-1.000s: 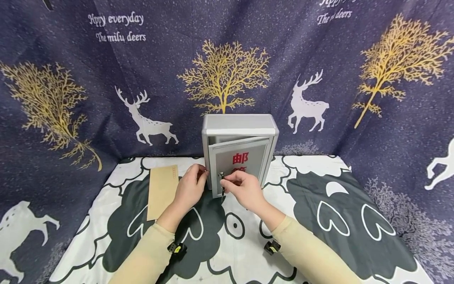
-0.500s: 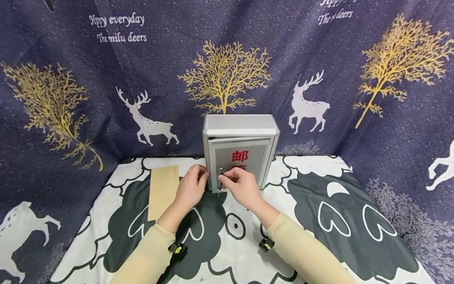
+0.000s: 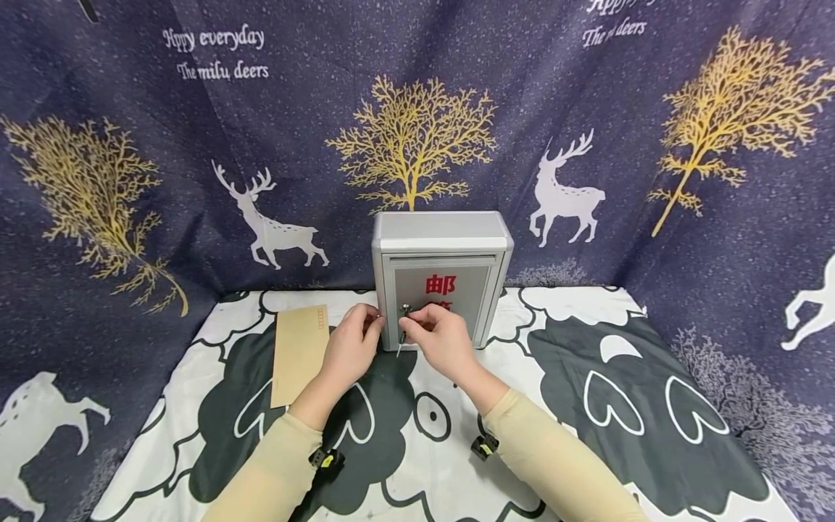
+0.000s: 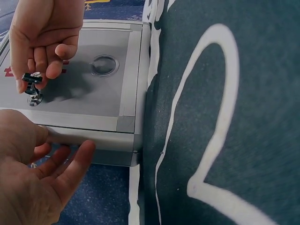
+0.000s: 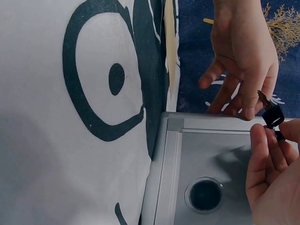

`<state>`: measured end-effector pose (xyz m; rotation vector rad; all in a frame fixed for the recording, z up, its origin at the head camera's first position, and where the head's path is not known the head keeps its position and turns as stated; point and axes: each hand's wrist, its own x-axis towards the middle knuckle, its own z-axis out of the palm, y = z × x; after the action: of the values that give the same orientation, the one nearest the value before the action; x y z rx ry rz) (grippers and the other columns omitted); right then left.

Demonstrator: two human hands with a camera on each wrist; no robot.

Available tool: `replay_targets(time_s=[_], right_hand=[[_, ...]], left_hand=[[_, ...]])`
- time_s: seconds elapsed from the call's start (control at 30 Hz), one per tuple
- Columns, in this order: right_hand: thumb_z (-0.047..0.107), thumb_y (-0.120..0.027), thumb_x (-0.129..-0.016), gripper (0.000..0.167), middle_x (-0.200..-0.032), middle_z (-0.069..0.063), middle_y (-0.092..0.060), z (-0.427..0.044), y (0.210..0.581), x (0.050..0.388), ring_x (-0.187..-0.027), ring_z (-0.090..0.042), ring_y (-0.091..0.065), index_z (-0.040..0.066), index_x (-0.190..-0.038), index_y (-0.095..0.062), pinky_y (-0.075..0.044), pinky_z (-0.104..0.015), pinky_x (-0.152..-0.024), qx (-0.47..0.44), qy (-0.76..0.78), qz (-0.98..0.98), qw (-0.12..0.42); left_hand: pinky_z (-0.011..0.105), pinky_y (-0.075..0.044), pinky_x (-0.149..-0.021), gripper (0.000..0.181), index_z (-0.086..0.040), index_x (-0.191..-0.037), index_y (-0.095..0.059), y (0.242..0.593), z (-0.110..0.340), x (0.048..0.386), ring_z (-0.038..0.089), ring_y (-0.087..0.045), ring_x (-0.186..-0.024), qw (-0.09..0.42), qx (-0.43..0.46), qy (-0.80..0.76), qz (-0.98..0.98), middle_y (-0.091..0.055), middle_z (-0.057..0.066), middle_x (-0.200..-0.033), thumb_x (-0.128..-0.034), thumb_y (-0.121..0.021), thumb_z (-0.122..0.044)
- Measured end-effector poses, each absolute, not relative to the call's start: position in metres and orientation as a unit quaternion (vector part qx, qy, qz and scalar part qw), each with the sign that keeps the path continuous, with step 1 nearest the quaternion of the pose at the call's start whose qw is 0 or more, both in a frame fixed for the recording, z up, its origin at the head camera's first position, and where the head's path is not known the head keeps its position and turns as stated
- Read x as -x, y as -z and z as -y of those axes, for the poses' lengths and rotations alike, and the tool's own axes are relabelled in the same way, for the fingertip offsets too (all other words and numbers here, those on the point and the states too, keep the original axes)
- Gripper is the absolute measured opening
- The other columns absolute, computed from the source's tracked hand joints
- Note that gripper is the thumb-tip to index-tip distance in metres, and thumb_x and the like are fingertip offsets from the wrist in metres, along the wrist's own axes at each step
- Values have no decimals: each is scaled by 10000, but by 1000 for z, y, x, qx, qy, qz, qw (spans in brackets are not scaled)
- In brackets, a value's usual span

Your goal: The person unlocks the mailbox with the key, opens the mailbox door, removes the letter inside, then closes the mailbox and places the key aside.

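A silver metal mailbox [image 3: 443,228] with red characters on its front door [image 3: 472,290] stands upright on the cloth. Its door lies flush with the frame. My right hand [image 3: 446,339] pinches a key [image 4: 32,78] that sits in the door's lock [image 4: 34,99]. A second key with a black head [image 5: 273,115] hangs from it. My left hand [image 3: 354,341] touches the mailbox's left side near the front edge, fingers loosely spread in the left wrist view. A brown envelope [image 3: 296,362] lies flat to the left of that hand.
A black-and-white patterned cloth [image 3: 515,464] covers the table. Behind the mailbox hangs a dark blue curtain [image 3: 457,167] printed with deer and golden trees. Low on the door is a round window [image 5: 205,195]. Both forearms wear small black wrist cameras.
The mailbox door has swung from ajar to flush with its frame. My right hand moved slightly left and away from me with the key. My left hand stayed in place.
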<state>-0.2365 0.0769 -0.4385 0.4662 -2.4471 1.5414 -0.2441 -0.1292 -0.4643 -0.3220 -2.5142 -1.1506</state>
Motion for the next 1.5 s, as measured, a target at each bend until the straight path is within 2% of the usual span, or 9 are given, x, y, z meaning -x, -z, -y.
replay_targets(time_s=[0.33, 0.57, 0.73, 1.0, 1.27, 1.5], right_hand=[[188, -814, -1047, 119, -924, -27, -826, -76, 438, 237, -773, -151, -792, 72, -1064, -796, -575, -297, -655, -163, -532, 823, 114], [187, -824, -1037, 103, -881, -11, -819, -75, 439, 238, -753, -135, -780, 87, -1037, -797, -579, -292, -644, -174, -516, 828, 134], [170, -830, -1026, 96, -857, -19, -813, -74, 438, 239, -736, -140, -759, 83, -1008, -795, -596, -306, -640, -202, -456, 846, 187], [145, -834, -1002, 90, -829, -35, -762, -70, 439, 238, -651, -144, -672, 72, -975, -788, -537, -305, -578, -238, -325, 871, 280], [174, -806, -1013, 143, -775, -15, -684, -66, 434, 234, -563, -157, -608, 103, -908, -739, -485, -316, -484, -250, -208, 893, 311], [167, -837, -981, 186, -789, -15, -687, -65, 434, 233, -583, -187, -640, 100, -888, -691, -519, -350, -467, -276, -149, 873, 374]], left_hand=[[506, -574, -873, 153, -71, -1193, -686, 465, 128, 244, 279, -702, -1004, 180, 116, 410, 887, -696, 102, -1135, -1144, -649, -211], [506, -578, -874, 152, -70, -1193, -690, 465, 129, 244, 277, -705, -1003, 180, 117, 412, 886, -699, 102, -1142, -1141, -662, -211], [504, -577, -868, 154, -73, -1195, -690, 466, 129, 245, 274, -703, -1001, 180, 115, 410, 887, -698, 99, -1142, -1139, -668, -215], [512, -574, -861, 157, -59, -1198, -687, 465, 129, 244, 282, -701, -993, 183, 118, 407, 887, -697, 110, -1132, -1139, -663, -202], [503, -569, -848, 149, -61, -1194, -690, 466, 129, 244, 279, -694, -984, 188, 118, 405, 887, -697, 108, -1123, -1135, -670, -196], [495, -574, -825, 150, -58, -1191, -689, 467, 129, 245, 277, -696, -970, 194, 123, 401, 887, -696, 108, -1118, -1140, -662, -196]])
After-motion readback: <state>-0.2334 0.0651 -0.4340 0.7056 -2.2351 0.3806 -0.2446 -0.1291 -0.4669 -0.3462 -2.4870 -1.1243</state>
